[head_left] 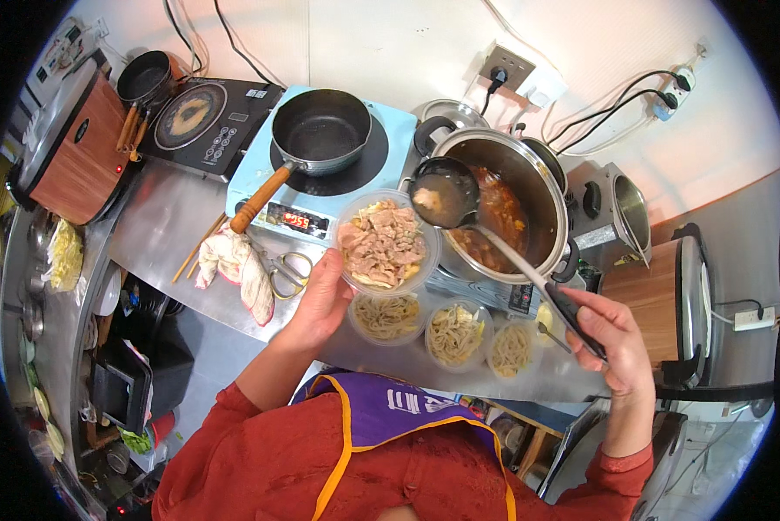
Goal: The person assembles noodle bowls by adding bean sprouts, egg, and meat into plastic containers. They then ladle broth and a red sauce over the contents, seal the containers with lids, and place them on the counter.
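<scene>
Clasping clear bowl of pale meat in left fingers, ladle in right fingers

Wht cloth btwn brn chopsticks & scissors

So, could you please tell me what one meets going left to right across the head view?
Wood-look container, black cooktop, frying pan, bowl of meat, steel pot, second wood-look container.

Steel counter carrying black cooktop, blue cooktop beside it. Chopsticks, cloth, scissors lying left to right near front edge. Three tubs standing in row, farther right.
</scene>
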The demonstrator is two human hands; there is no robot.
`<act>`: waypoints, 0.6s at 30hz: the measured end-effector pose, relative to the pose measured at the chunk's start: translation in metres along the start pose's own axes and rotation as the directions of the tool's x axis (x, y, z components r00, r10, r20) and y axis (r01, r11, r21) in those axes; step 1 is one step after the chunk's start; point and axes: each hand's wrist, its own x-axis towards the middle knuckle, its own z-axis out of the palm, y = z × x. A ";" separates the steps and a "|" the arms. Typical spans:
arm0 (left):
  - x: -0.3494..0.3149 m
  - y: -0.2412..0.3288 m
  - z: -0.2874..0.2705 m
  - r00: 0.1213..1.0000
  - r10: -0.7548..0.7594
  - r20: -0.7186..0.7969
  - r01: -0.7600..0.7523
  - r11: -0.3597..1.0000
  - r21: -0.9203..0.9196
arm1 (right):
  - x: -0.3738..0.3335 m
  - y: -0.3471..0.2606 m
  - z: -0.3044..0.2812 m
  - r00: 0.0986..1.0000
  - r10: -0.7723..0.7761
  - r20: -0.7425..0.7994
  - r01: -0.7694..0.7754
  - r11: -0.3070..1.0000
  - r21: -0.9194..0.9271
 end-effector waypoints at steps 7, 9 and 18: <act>-0.003 0.001 0.001 1.000 0.000 -0.010 -0.001 0.997 -0.080 | 0.004 0.025 0.057 0.933 -0.346 0.104 0.355 0.827 -0.436; -0.005 0.001 0.000 0.999 -0.013 -0.048 0.009 0.996 -0.088 | 0.006 0.032 0.068 0.709 -0.665 0.236 0.611 0.412 -0.676; -0.007 0.001 -0.011 0.995 -0.018 -0.100 0.013 0.999 -0.047 | -0.014 0.037 0.080 0.749 -0.603 0.274 0.479 0.208 -0.853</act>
